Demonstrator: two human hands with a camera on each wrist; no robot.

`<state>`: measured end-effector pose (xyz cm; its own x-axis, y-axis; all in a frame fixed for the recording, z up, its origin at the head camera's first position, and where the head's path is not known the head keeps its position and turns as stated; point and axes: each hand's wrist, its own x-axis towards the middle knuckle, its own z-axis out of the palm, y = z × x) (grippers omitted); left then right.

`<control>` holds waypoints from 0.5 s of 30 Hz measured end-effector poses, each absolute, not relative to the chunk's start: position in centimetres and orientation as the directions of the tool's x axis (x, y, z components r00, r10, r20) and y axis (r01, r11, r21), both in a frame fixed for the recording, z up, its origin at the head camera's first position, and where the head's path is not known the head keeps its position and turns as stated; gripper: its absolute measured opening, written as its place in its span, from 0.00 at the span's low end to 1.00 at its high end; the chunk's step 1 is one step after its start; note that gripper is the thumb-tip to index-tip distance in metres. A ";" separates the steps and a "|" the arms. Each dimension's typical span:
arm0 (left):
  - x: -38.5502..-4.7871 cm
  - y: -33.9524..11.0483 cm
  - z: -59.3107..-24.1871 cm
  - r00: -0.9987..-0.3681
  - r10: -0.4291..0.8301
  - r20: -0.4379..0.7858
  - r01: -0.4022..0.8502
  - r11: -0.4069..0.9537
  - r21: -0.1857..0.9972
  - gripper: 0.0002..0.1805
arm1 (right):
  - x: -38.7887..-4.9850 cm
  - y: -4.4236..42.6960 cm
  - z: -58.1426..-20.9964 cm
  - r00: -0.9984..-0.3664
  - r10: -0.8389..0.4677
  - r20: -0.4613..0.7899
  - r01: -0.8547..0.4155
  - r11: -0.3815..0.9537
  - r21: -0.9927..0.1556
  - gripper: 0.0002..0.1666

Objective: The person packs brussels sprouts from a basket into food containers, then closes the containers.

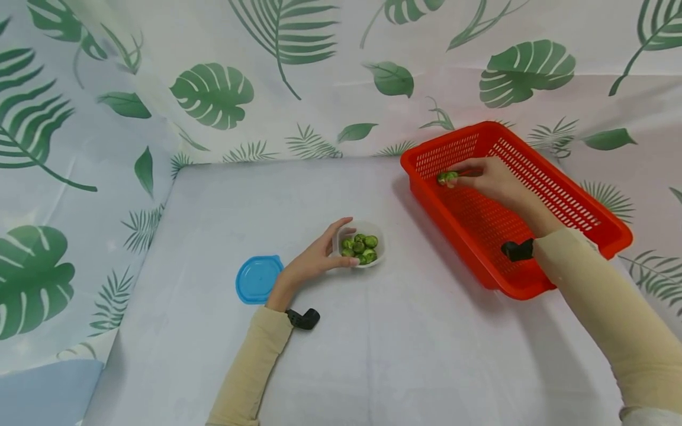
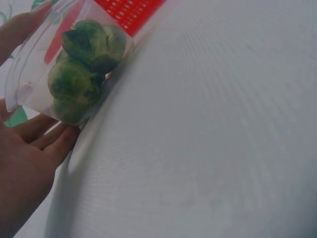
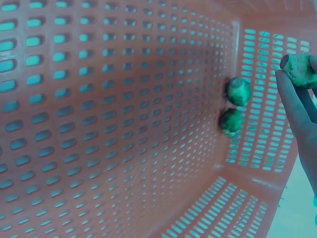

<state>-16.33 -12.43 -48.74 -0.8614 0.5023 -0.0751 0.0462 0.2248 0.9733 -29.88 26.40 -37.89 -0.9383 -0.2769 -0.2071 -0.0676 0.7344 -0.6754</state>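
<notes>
At the far end of the basket (image 1: 458, 232), a half-hidden sprout (image 1: 445, 177), probably light, firm and best held mid-body, is pinched by the right hand (image 1: 492, 178); the tub (image 1: 366, 226) is gripped by the left hand (image 1: 313, 255).

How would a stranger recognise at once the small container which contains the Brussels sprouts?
In the head view, find the big red basket and look left of it on the white table. There the left hand holds a small see-through container. Unlike the perforated basket and the blue lid farther left, it is colourless and has a cluster of sprouts inside.
</notes>
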 end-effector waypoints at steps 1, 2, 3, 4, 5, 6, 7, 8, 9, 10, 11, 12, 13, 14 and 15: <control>-16.3 -12.4 -48.7 -0.861 0.502 -0.079 0.043 0.227 0.973 0.49 | -29.8 26.4 -37.8 -0.938 -0.279 -0.205 -0.071 0.734 -0.676 0.32; -16.2 -12.4 -48.7 -0.861 0.502 -0.084 0.040 0.230 0.972 0.49 | -29.6 26.3 -37.6 -0.937 -0.283 -0.204 -0.072 0.730 -0.680 0.32; -16.2 -12.4 -48.7 -0.861 0.502 -0.086 0.039 0.233 0.972 0.49 | -29.4 26.3 -37.5 -0.937 -0.285 -0.202 -0.074 0.728 -0.682 0.32; -16.2 -12.3 -48.6 -0.860 0.502 -0.086 0.038 0.233 0.972 0.50 | -29.2 26.2 -37.3 -0.937 -0.287 -0.201 -0.076 0.726 -0.684 0.32; -16.2 -12.3 -48.6 -0.860 0.502 -0.086 0.039 0.232 0.972 0.50 | -29.1 26.2 -37.1 -0.937 -0.288 -0.198 -0.078 0.724 -0.685 0.32; -16.2 -12.3 -48.6 -0.861 0.502 -0.085 0.038 0.231 0.972 0.50 | -28.9 26.1 -36.9 -0.937 -0.289 -0.195 -0.080 0.723 -0.687 0.32; -16.2 -12.3 -48.6 -0.861 0.502 -0.084 0.038 0.228 0.973 0.50 | -28.7 26.1 -36.7 -0.937 -0.289 -0.195 -0.081 0.724 -0.685 0.32; -16.2 -12.3 -48.6 -0.861 0.501 -0.084 0.037 0.226 0.973 0.50 | -28.5 26.0 -36.5 -0.937 -0.291 -0.193 -0.082 0.722 -0.687 0.32; -16.2 -12.3 -48.6 -0.861 0.501 -0.083 0.035 0.223 0.974 0.51 | -28.3 25.9 -36.4 -0.937 -0.292 -0.191 -0.085 0.720 -0.688 0.32; -16.2 -12.3 -48.5 -0.861 0.501 -0.084 0.032 0.220 0.975 0.51 | -28.2 25.8 -36.2 -0.937 -0.293 -0.189 -0.086 0.719 -0.690 0.33; -16.1 -12.3 -48.4 -0.861 0.501 -0.085 0.030 0.216 0.976 0.51 | -28.1 25.7 -36.0 -0.937 -0.296 -0.187 -0.089 0.717 -0.691 0.33; -16.2 -12.3 -48.5 -0.862 0.501 -0.085 0.028 0.215 0.976 0.51 | -28.0 25.5 -35.9 -0.937 -0.297 -0.186 -0.091 0.718 -0.691 0.33; -16.2 -12.3 -48.5 -0.862 0.500 -0.086 0.027 0.215 0.976 0.51 | -27.9 25.4 -35.8 -0.936 -0.299 -0.184 -0.093 0.716 -0.692 0.33; -16.2 -12.4 -48.5 -0.862 0.499 -0.086 0.028 0.215 0.976 0.52 | -27.8 25.2 -35.6 -0.936 -0.302 -0.180 -0.096 0.713 -0.694 0.33; -16.2 -12.4 -48.5 -0.862 0.500 -0.086 0.028 0.215 0.976 0.52 | -27.7 25.1 -35.5 -0.936 -0.305 -0.177 -0.100 0.711 -0.696 0.32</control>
<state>-16.24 -12.37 -48.51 -0.8619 0.4998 -0.0856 0.0277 0.2150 0.9762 -27.68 25.10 -35.53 -0.9356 -0.3054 -0.1774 -0.1000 0.7108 -0.6963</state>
